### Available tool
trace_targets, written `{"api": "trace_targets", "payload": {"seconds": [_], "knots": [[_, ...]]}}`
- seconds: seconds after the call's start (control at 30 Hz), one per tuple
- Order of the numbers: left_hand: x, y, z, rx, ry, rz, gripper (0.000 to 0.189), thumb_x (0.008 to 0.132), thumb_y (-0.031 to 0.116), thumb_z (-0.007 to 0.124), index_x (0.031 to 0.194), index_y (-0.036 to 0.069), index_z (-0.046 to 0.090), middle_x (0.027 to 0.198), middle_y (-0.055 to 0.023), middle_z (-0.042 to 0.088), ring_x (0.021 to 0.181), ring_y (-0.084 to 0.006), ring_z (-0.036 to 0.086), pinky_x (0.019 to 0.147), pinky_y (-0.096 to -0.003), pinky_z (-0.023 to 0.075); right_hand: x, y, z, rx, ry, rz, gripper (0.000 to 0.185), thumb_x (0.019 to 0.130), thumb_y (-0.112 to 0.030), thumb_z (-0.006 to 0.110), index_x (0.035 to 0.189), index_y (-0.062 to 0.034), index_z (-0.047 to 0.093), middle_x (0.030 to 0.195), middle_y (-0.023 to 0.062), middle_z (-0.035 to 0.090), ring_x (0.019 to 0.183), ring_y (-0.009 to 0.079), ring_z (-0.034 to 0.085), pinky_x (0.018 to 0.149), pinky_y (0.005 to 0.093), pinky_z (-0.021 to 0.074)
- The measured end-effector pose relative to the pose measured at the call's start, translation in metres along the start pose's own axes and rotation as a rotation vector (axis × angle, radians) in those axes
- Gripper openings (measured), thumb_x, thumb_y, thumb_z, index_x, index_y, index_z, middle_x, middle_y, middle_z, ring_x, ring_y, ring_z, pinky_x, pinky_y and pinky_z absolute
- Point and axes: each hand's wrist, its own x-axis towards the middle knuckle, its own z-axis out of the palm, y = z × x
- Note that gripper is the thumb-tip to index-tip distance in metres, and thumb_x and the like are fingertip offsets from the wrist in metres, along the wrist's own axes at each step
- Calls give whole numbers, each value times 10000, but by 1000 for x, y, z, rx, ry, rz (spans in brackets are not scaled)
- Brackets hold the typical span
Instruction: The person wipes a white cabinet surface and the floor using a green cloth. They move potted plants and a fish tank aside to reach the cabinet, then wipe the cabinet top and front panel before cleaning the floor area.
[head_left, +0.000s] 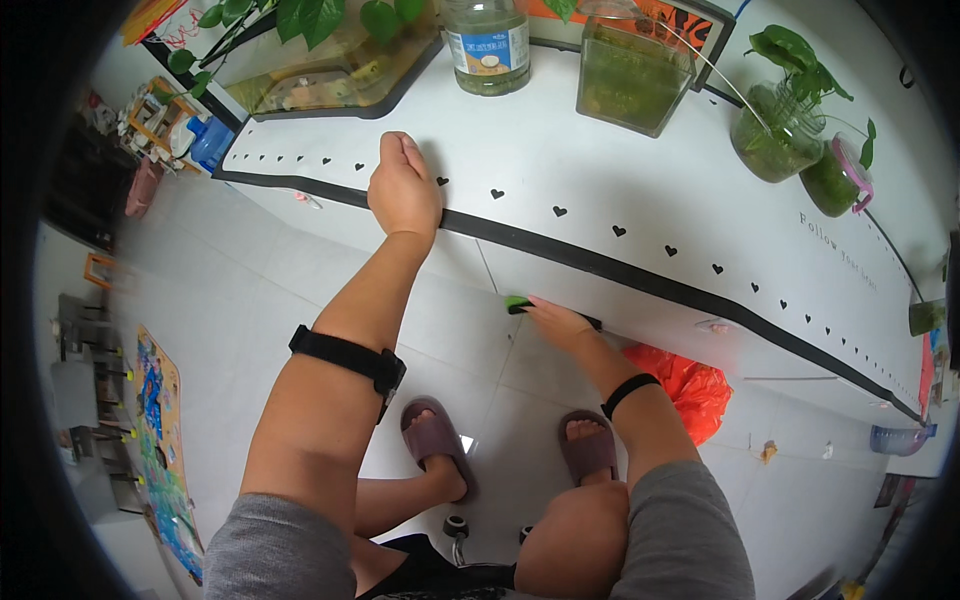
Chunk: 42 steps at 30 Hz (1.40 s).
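My left hand (405, 187) rests on the front edge of a white cabinet top (510, 157), its fingers curled in and nothing visible inside them. Black trim (570, 256) runs along that edge, with a row of black hearts printed behind it. Lower down, in front of the cabinet, my right hand (559, 322) grips a slim green-and-black object (517, 304). Its green end sticks out past my fingertips and a black part shows on the far side of the hand. My fingers hide the middle, so its exact kind is unclear.
On the cabinet top stand a fish tank (322, 82), a labelled glass jar (491, 52), a square container of green water (634, 82) and a plant jar (776, 139). Below are a red plastic bag (694, 390), small debris (768, 451) and a wheeled seat's caster (455, 526).
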Motion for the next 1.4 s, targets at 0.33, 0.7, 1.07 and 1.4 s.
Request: {"api": "trace_targets", "payload": {"seconds": [0.33,0.7,1.07,1.4], "knots": [[-2,2,0,35,8,3,240,992,281,365,932,91,500,689,-133,630,665,-358,598,608,-445,454,-15,15,-9,207,550,475,389,929,-240,403,1250,-86,560,1390,4,467,1385,161,269,1164,383,88],[1,-7,5,10,46,61,231,980,297,374,940,120,517,718,-139,632,695,-391,596,617,-473,451,-3,-9,10,33,261,281,398,921,-267,404,1253,-110,560,1368,15,475,1339,152,331,1156,419,95],[2,0,0,292,-59,130,253,985,346,378,996,152,539,825,-167,650,801,-402,607,665,-483,464,-209,-8,7,256,409,644,282,886,-252,483,1134,-245,618,1141,-138,601,1246,51,401,1033,383,291],[-128,110,-5,-160,-274,863,157,828,104,578,983,96,602,1041,-104,568,999,-315,507,851,-410,383,-408,-63,27,148,21,1112,564,845,-190,499,1383,-343,432,870,-126,537,854,80,457,905,493,399]]}}
